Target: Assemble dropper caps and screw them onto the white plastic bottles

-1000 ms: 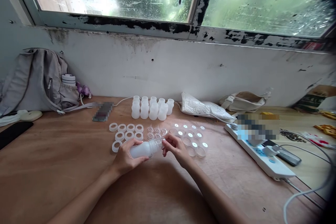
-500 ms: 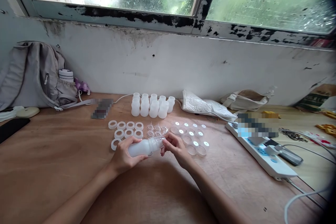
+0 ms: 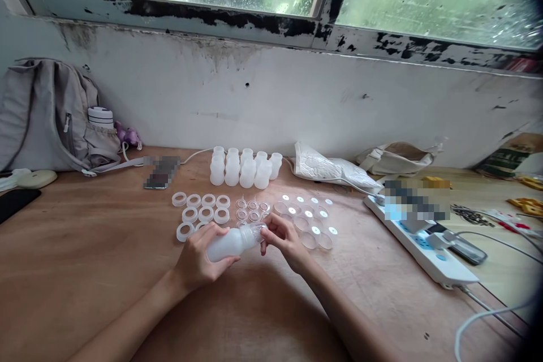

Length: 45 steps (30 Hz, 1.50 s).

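Note:
My left hand (image 3: pixel 197 257) is closed around the body of a frosted white baby bottle (image 3: pixel 224 245), which lies tilted with its top to the right. A clear teat (image 3: pixel 253 232) shows at the bottle's top end. The fingers of my right hand (image 3: pixel 285 237) pinch that teat at its tip. Behind my left hand are several frosted screw rings (image 3: pixel 189 215) in rows. Several clear teats (image 3: pixel 253 216) lie beyond the bottle, partly hidden by my hands. Right of them are several clear round caps (image 3: pixel 309 241) and small white discs (image 3: pixel 315 231).
Several frosted bottles (image 3: pixel 247 173) stand grouped near the wall. A phone (image 3: pixel 162 172) lies left of them, a white padded pouch (image 3: pixel 316 164) right. A power strip (image 3: pixel 424 249) with cables runs along the right. A grey backpack (image 3: pixel 46 119) sits at the far left.
The camera view has shifted slightly. The bottle stays in my left hand, and my right fingers remain at the teat with only a small shift.

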### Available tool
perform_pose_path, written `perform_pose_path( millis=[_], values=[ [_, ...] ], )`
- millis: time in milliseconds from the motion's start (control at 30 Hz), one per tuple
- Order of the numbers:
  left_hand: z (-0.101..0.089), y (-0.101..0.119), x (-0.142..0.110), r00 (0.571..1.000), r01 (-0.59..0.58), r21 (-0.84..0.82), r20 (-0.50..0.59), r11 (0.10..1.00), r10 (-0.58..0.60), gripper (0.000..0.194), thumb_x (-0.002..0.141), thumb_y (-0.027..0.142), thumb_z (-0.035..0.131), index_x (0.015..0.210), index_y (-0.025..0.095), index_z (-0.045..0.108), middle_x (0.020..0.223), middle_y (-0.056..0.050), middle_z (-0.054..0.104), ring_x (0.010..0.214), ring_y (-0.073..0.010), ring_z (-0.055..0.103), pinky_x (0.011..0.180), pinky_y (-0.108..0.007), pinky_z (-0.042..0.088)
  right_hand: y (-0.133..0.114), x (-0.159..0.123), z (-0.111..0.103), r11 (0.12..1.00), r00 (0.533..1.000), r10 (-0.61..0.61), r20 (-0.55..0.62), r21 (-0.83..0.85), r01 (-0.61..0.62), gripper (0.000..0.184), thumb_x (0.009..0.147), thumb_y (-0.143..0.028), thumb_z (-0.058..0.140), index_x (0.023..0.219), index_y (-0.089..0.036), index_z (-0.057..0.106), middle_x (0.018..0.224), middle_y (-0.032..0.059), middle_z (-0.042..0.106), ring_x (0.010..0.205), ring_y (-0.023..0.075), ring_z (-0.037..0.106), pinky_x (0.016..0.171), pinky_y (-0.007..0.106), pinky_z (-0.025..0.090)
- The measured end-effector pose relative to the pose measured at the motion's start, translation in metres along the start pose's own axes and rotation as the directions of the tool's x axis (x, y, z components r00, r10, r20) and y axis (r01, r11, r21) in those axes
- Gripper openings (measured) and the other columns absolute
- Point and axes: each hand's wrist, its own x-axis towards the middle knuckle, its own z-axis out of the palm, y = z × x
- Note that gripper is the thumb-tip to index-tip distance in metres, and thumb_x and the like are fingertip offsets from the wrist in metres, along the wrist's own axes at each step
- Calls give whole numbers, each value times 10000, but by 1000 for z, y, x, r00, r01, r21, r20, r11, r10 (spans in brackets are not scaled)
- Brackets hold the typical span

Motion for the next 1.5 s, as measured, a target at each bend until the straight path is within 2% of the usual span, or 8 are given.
perform_pose_path(
  millis=[233, 433, 633, 833, 1033, 1233, 1400, 1500],
  values=[
    [0, -3, -3, 999, -25, 51, -23, 998, 26, 344, 660, 324, 626, 945, 186, 493, 824, -65, 595, 763, -199, 570, 661, -301, 455, 2, 1, 3, 997, 1000, 4, -10, 71, -4, 283, 738, -416, 565, 720, -175, 417, 643, -11, 540, 482, 100, 532, 475, 259, 452],
    [-5, -7, 3, 984, -118, -28, 132, 993, 121, 342, 641, 316, 638, 928, 191, 499, 859, -63, 600, 766, -189, 572, 671, -289, 454, 1, -3, 9, 990, 987, 141, 70, -11, -141, 276, 755, -448, 521, 696, -188, 449, 600, -21, 517, 462, 103, 514, 416, 221, 408],
    [-1, 5, 0, 974, -93, -91, 198, 992, 109, 357, 632, 351, 640, 920, 191, 503, 808, -49, 587, 696, -169, 560, 610, -269, 445, -7, -7, 15, 948, 966, 213, 149, 207, -241, 438, 805, -553, 323, 802, -168, 532, 729, 30, 554, 541, 123, 531, 448, 222, 417],
    [0, 5, -3, 954, -110, -118, 265, 987, 138, 351, 634, 360, 635, 915, 189, 512, 818, -60, 587, 713, -173, 555, 630, -279, 440, -4, -3, 12, 904, 930, 287, 231, 255, -342, 538, 781, -625, 286, 680, -150, 516, 640, 16, 517, 518, 94, 466, 474, 193, 366],
    [-1, 4, -4, 955, -160, -97, 236, 982, 179, 376, 632, 358, 645, 926, 181, 491, 800, -54, 572, 704, -173, 554, 616, -277, 447, -4, -7, 19, 936, 957, 234, 170, 228, -269, 501, 808, -592, 269, 653, -165, 480, 606, -3, 483, 485, 90, 428, 445, 193, 323],
    [0, 7, -8, 948, -218, -72, 222, 973, 229, 361, 628, 333, 642, 922, 181, 498, 786, -61, 576, 694, -181, 559, 593, -273, 451, -4, -10, 21, 963, 965, 176, 193, 170, -209, 478, 805, -575, 307, 635, -162, 477, 607, -2, 462, 505, 94, 415, 469, 203, 318],
    [5, 7, -10, 948, -220, -76, 218, 973, 231, 370, 648, 322, 625, 962, 191, 480, 886, -80, 593, 796, -199, 573, 678, -297, 468, -4, -8, 16, 978, 965, 159, 207, 103, -183, 453, 811, -547, 341, 630, -157, 483, 567, -16, 430, 484, 89, 385, 465, 205, 286],
    [6, 8, -7, 940, -215, -26, 265, 976, 214, 435, 676, 331, 597, 1068, 189, 470, 939, -90, 609, 833, -214, 581, 717, -317, 467, -5, -8, 14, 988, 976, 128, 178, 62, -141, 441, 813, -521, 372, 623, -146, 506, 580, -14, 438, 517, 89, 398, 503, 207, 300]
  ],
)
